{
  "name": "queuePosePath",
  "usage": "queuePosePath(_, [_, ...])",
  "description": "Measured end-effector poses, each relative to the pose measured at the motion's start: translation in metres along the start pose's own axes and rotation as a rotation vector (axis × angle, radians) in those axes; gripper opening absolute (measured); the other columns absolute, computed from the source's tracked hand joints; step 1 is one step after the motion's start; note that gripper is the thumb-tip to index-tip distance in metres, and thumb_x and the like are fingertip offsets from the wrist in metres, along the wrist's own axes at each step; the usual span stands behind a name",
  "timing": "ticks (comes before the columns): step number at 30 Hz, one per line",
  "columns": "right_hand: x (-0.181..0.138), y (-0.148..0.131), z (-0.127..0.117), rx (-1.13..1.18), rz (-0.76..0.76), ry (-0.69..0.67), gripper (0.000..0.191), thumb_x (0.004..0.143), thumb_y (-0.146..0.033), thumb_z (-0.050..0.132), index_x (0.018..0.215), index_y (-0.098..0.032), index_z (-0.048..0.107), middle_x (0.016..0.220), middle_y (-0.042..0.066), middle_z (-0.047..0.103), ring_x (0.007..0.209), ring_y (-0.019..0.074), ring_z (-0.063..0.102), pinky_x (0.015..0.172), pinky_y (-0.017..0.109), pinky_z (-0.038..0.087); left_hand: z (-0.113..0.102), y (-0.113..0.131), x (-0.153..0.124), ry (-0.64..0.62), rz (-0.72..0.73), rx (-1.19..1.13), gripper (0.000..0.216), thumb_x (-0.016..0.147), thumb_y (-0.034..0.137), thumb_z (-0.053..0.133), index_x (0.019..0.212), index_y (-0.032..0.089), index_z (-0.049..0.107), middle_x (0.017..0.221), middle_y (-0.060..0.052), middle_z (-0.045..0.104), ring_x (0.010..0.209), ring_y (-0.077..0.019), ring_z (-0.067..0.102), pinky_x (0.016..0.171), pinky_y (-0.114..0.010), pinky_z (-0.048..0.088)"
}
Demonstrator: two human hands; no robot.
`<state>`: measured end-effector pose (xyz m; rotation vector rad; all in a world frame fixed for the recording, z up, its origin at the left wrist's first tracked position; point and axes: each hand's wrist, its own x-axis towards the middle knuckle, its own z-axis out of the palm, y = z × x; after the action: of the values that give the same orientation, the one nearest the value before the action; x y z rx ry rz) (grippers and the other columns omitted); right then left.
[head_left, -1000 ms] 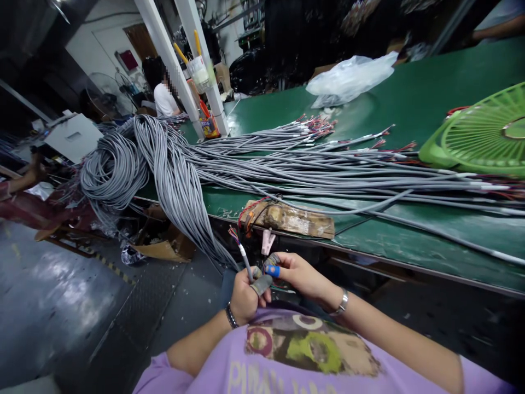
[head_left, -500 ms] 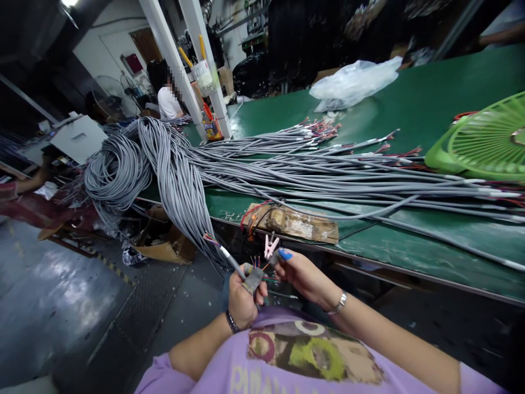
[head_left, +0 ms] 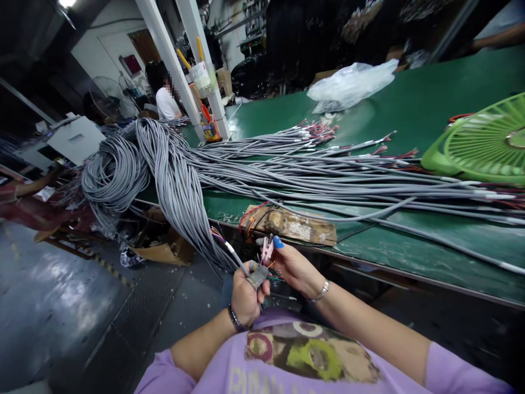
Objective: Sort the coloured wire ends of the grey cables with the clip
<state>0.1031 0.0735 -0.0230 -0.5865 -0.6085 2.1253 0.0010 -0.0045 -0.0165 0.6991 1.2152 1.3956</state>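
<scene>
My left hand [head_left: 246,295] is closed around a grey cable [head_left: 238,259], its thumb wrapped in a grey covering. Beyond a white band, thin coloured wires [head_left: 218,235] stick out of the cable's upper end. More loose coloured wires [head_left: 275,278] fan out by the left thumb, between the two hands. My right hand [head_left: 296,269], with blue wrapping on the thumb, pinches a small pink clip [head_left: 267,250] between thumb and index finger. The clip's lower end is close to the loose wires; whether it grips one is too small to tell.
A wooden block [head_left: 303,225] lies at the edge of the green table [head_left: 435,246]. Long grey cables [head_left: 287,175] spread across the table, and a bundle [head_left: 176,180] hangs over its edge. A green fan [head_left: 484,139] stands right; a plastic bag [head_left: 353,85] lies behind.
My right hand has moved up and left, its thumb and index finger now around the pink clip, whose upper arms are closer together. My left hand still holds the cable.
</scene>
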Motion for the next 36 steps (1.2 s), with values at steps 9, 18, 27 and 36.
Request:
queuePosePath(9, [-0.003, 0.004, -0.005, 0.033, 0.104, -0.017, 0.04, 0.071, -0.055, 0.065, 0.079, -0.017, 0.065, 0.069, 0.002, 0.062, 0.06, 0.0121, 0.054, 0.058, 0.025, 0.045, -0.007, -0.003, -0.006, 0.002, 0.038, 0.006, 0.033, 0.072, 0.042, 0.065, 0.06, 0.017, 0.048, 0.039, 0.005, 0.052, 0.026, -0.0026, 0.027, 0.028, -0.016, 0.012])
queuePosePath(18, [-0.009, -0.003, 0.001, -0.069, 0.058, -0.053, 0.025, 0.076, -0.041, 0.066, 0.081, -0.016, 0.064, 0.067, 0.0, 0.058, 0.06, 0.0098, 0.05, 0.056, 0.022, 0.044, -0.012, 0.012, -0.01, 0.007, 0.275, 0.284, 0.031, 0.08, 0.042, 0.059, 0.063, 0.016, 0.054, 0.046, 0.003, 0.052, 0.034, -0.0044, 0.036, 0.035, -0.018, 0.025])
queuePosePath(27, [-0.006, -0.005, 0.001, 0.004, 0.112, 0.042, 0.028, 0.069, -0.042, 0.073, 0.078, -0.016, 0.066, 0.068, 0.002, 0.062, 0.06, 0.0107, 0.056, 0.052, 0.021, 0.044, -0.008, 0.018, -0.003, 0.047, 0.434, 0.501, 0.025, 0.082, 0.033, 0.056, 0.062, 0.017, 0.053, 0.049, 0.003, 0.049, 0.045, -0.0085, 0.041, 0.046, -0.021, 0.034])
queuePosePath(36, [-0.007, -0.007, 0.005, 0.017, 0.059, 0.087, 0.028, 0.065, -0.038, 0.077, 0.08, -0.015, 0.069, 0.075, 0.005, 0.069, 0.063, 0.0123, 0.058, 0.059, 0.024, 0.045, -0.006, 0.015, 0.002, 0.04, 0.446, 0.555, 0.024, 0.079, 0.032, 0.056, 0.061, 0.018, 0.051, 0.048, 0.005, 0.046, 0.044, -0.0087, 0.039, 0.046, -0.022, 0.033])
